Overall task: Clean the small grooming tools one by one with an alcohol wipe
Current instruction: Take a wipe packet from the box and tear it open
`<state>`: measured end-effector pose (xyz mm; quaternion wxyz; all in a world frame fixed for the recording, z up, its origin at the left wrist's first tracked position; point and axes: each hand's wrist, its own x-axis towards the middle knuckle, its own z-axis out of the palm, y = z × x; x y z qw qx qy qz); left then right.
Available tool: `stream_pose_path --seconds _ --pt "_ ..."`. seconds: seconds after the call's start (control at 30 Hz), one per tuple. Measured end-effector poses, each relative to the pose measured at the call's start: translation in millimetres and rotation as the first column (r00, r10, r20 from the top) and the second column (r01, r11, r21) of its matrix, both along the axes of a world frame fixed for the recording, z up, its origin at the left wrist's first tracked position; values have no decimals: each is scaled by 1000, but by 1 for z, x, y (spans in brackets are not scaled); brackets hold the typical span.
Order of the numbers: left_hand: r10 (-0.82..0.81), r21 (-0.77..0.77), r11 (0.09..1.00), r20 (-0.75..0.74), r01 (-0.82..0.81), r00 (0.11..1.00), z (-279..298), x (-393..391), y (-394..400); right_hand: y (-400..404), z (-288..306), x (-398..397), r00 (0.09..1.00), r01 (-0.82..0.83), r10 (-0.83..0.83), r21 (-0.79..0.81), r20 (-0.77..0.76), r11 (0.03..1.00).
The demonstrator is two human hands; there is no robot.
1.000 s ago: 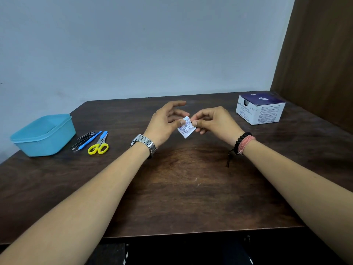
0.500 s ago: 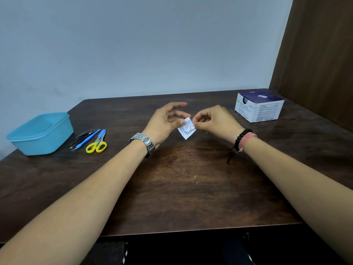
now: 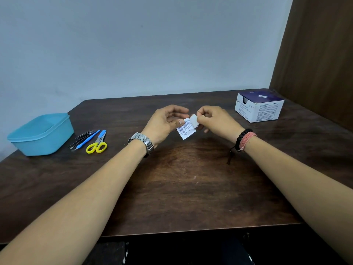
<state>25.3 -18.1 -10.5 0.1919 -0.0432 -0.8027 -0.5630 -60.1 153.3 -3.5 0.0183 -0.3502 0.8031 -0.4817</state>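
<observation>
Over the middle of the dark wooden table (image 3: 181, 188), my left hand (image 3: 164, 123) pinches a small printed wipe packet (image 3: 185, 130) by its left edge. My right hand (image 3: 215, 119) pinches a white folded wipe (image 3: 193, 119) sticking out of the packet's top. Far left on the table lie the grooming tools: yellow-handled scissors (image 3: 97, 143), a blue-handled tool (image 3: 88, 139) and dark tweezers or clippers (image 3: 80, 139).
A light blue plastic tub (image 3: 41, 133) stands at the left, beside the tools. A white and purple box of wipes (image 3: 258, 107) sits at the back right near a brown wooden panel (image 3: 315, 54). A pale wall runs behind the table.
The packet has been opened and the white wipe now shows at its top, pulled up by my right hand. Both hands stay at the same spot.
</observation>
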Motion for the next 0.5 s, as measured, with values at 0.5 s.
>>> stream_pose_path --seconds 0.5 --pt "134 -220 967 9 -129 991 -1 -1 -7 2 -3 -2 967 -120 165 -225 192 967"
